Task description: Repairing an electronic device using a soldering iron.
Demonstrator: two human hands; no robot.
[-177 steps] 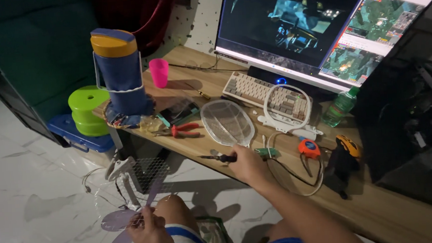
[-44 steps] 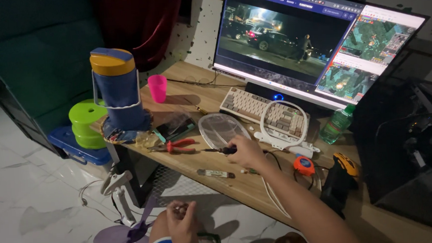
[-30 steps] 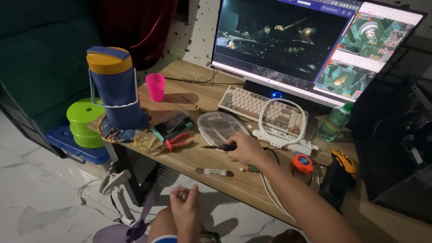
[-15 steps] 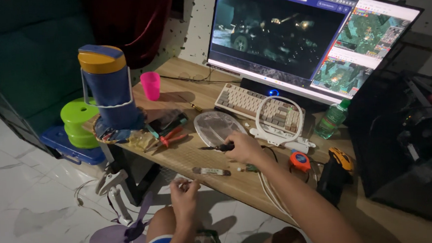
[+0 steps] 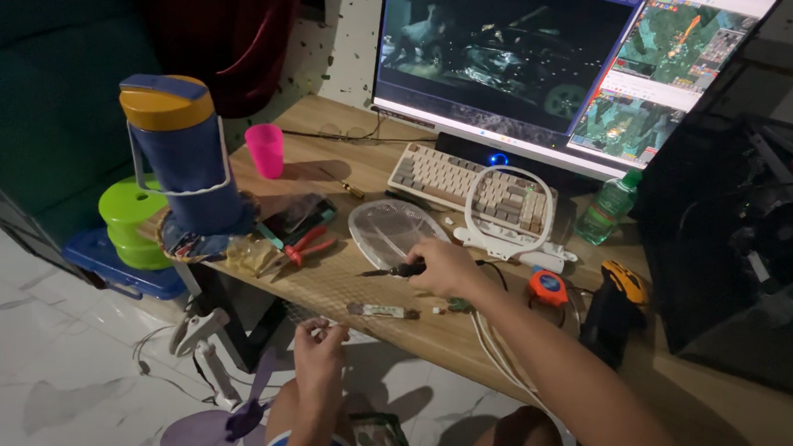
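Head view, looking down over a wooden table (image 5: 345, 284). Right hand (image 5: 444, 267) curled closed around the dark handle of a screwdriver (image 5: 397, 270), shaft pointing left, tip just below a clear oval cover (image 5: 393, 235) lying flat on the table. Left hand (image 5: 317, 354) raised just off the table's near edge, fingertips pinched together on something small, possibly a screw; too small and dim to tell. Between the two hands, on the table, a short grey strip-like part (image 5: 378, 311). Red-handled pliers (image 5: 305, 246) lie left of the cover, near a tall blue jug with a yellow lid (image 5: 180, 153). Pink cup (image 5: 265, 150) behind that. White ring-shaped frame (image 5: 509, 217) rests over the keyboard (image 5: 453, 179), below a lit monitor (image 5: 551, 70). Orange tape measure (image 5: 549, 287) just right of the right forearm. Green bottle (image 5: 608, 207) stands upright beside the keyboard.
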